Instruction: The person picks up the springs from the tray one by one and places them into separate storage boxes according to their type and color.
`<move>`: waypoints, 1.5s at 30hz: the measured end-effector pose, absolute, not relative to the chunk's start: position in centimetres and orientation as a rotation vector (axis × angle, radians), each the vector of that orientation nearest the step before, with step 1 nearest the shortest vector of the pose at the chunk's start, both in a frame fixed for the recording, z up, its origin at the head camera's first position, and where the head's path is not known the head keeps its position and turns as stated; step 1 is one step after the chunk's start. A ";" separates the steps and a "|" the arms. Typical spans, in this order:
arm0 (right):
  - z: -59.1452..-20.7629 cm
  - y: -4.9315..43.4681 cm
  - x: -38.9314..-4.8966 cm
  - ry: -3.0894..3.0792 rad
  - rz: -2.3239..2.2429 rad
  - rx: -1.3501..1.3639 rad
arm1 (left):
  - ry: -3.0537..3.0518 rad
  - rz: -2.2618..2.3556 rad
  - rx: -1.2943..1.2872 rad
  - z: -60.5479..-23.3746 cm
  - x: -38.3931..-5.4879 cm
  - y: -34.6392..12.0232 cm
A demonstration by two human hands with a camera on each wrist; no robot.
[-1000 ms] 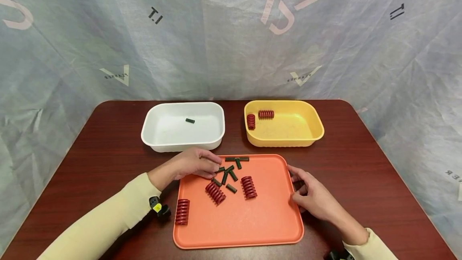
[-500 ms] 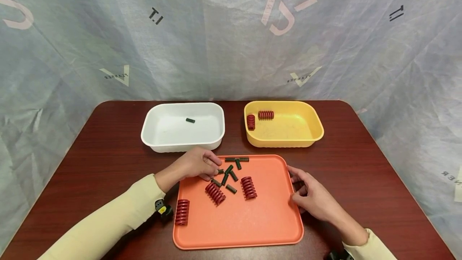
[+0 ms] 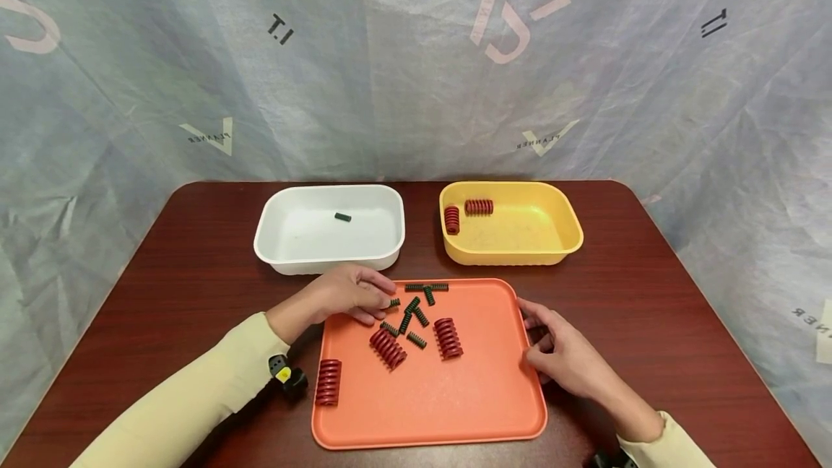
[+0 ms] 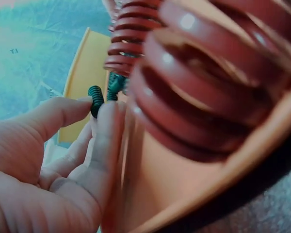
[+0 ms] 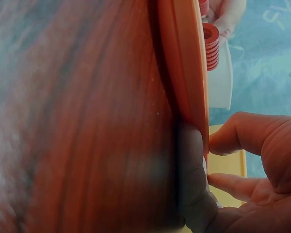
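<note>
At the far left corner of the orange tray (image 3: pixel 474 403), my left hand (image 3: pixel 341 296) pinches a small dark green spring (image 4: pixel 95 99) between thumb and finger. Several more green springs (image 3: pixel 417 339) lie loosely on the tray's far half, some touching. Three larger red springs rest there too: one (image 3: pixel 448 338) near the middle, one (image 3: pixel 388 349) left of it, and one (image 3: pixel 328 382) by the left rim, looming large in the left wrist view. My right hand (image 3: pixel 568 356) grips the tray's right rim, with thumb and fingers on either side of it.
Behind the tray stand a white bin (image 3: pixel 286 237) with one green spring (image 3: pixel 342 217) in it and a yellow bin (image 3: pixel 526 237) holding two red springs (image 3: pixel 479 206). All sit on a dark wooden table (image 3: pixel 624 273), with grey sheeting (image 3: pixel 416 92) behind.
My left hand has shifted slightly right, then back left, with the pinched green spring drawn a little away from the others. The right hand and the tray have stayed put.
</note>
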State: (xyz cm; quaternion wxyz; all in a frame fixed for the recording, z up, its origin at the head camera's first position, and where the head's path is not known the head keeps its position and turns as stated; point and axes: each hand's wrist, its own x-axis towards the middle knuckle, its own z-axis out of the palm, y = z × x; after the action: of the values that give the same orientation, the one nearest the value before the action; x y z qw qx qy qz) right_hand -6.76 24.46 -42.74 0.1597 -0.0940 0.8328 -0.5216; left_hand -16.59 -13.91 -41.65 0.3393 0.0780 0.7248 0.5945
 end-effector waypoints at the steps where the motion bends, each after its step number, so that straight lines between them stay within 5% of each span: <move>1: -42.8 24.5 -6.8 2.377 -1.491 -0.269 | 1.859 1.568 0.200 -41.6 -16.6 -13.9; 32: -42.7 24.2 -7.0 2.394 -1.462 -0.265 | 1.596 1.717 0.334 -38.1 -17.0 -16.0; 45: -42.7 24.5 -6.8 2.406 -1.426 -0.240 | 1.640 1.825 0.224 -35.7 -19.8 -18.5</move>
State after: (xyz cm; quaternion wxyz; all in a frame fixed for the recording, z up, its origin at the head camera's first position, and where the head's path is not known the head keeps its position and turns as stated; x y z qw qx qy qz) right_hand -6.80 24.46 -42.67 0.1664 -0.0842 0.8452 -0.5009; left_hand -19.82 -18.51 -35.70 0.3324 0.0856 0.6279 0.6985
